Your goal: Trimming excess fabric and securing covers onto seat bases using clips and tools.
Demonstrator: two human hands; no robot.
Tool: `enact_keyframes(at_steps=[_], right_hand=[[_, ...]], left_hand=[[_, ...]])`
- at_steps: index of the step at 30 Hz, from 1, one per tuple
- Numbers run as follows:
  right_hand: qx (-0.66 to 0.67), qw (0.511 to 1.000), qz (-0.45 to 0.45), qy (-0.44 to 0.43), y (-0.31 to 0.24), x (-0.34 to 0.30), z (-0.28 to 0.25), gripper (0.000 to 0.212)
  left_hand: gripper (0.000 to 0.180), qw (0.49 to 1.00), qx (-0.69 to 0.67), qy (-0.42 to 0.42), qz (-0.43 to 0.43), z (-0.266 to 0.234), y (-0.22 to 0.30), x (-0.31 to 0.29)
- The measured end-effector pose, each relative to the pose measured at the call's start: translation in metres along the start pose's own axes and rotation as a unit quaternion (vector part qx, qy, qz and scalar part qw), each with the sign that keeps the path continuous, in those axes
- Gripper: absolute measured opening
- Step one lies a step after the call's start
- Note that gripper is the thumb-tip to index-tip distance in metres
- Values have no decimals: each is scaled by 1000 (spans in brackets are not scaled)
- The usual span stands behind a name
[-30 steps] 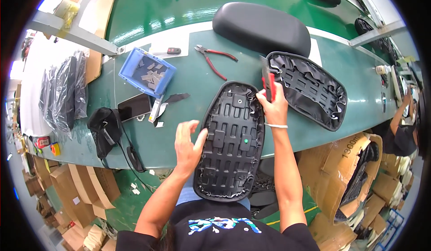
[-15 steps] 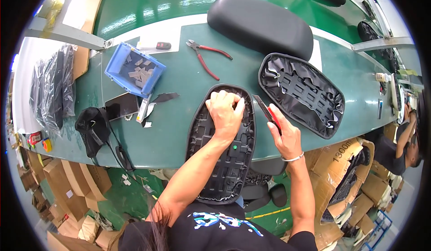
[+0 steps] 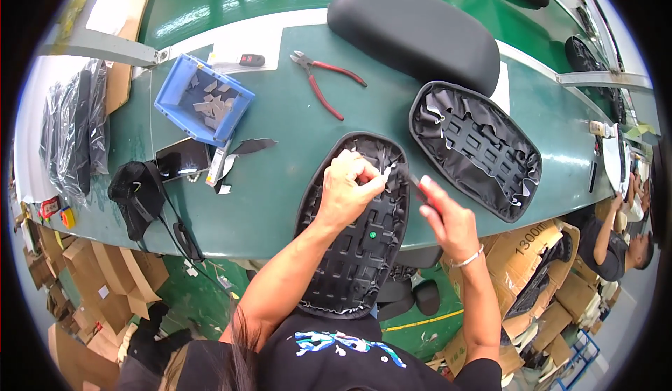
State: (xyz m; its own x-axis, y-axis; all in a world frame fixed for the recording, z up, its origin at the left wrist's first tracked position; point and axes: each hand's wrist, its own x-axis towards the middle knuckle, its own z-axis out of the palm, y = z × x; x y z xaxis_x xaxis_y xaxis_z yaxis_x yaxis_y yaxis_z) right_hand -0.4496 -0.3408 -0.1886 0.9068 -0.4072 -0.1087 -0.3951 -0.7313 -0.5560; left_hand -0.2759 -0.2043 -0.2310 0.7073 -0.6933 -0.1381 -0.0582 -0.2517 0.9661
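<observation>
A long black seat [image 3: 353, 268] lies upside down before me, its ribbed base up, the near end against my body and the rest over the table edge. My left hand [image 3: 346, 188] is closed in a pinch above its far part, by the folded cover. At the fingertips shows a thin white bit, seemingly the cover's cord [image 3: 386, 173]. Just right of the seat my right hand [image 3: 451, 226] grips a utility knife [image 3: 418, 186], blurred by motion, its blade pointing toward the seat's far right rim. A green dot [image 3: 373, 235] marks the base.
Right of it lies another upturned seat [image 3: 476, 149], with a smooth black seat [image 3: 413, 34] behind. Red-handled cutting pliers [image 3: 322, 86] lie mid-table. Leftward are a blue bin [image 3: 234, 114] of grey pieces, a phone [image 3: 183, 160] and a black cap [image 3: 133, 198]. A co-worker [image 3: 605, 240] is at far right.
The right hand with the knife has shifted slightly nearer and turned. My left hand has drawn a white bit up at its fingertips. The view has shifted a little.
</observation>
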Motion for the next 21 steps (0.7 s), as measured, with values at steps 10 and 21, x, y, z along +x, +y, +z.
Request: enact_keyframes(at_steps=[10,21], right_hand=[[-111,991,11,-77,-13,12,0,58],[-24,989,140,42,-46,-67,32,57]], left_hand=[[10,942,-318,-74,-76,-20,2,1],[15,920,-49,-379,86,-52,2,-71]])
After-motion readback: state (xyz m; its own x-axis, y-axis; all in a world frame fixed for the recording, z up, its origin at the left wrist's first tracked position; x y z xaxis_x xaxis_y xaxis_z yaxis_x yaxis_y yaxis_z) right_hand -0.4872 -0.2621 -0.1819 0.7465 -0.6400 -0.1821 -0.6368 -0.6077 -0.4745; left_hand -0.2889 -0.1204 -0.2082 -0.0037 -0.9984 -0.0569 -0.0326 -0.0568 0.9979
